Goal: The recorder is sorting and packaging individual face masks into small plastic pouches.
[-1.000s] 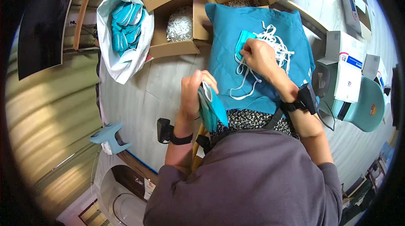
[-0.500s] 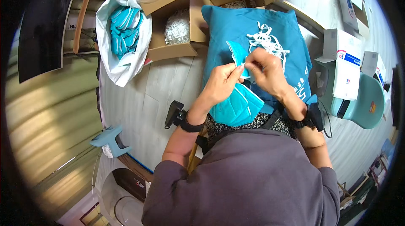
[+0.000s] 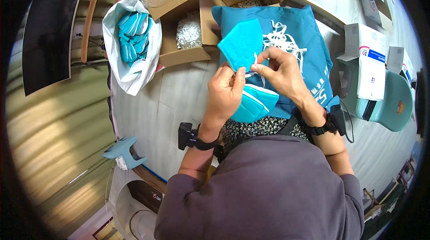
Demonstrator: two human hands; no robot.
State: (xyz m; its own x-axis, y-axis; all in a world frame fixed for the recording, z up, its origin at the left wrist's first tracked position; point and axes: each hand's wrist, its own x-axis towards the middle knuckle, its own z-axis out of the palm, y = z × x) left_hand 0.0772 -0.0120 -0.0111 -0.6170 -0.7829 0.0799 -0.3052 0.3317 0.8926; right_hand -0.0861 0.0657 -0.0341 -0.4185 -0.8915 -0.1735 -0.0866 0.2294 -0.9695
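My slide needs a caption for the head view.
Left hand holds teal mask, right hand at its edge, white straps on blue cloth.

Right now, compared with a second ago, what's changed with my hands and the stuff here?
Your left hand came rightward, closer to your right hand, and now holds up a teal mask piece. Your right hand shifted slightly toward you, fingertips now at that piece's edge; its grip is unclear. The white strap heap stayed on the blue bag; the white sack stayed put.

White cords (image 3: pixel 283 42) on teal cloth (image 3: pixel 306 24)
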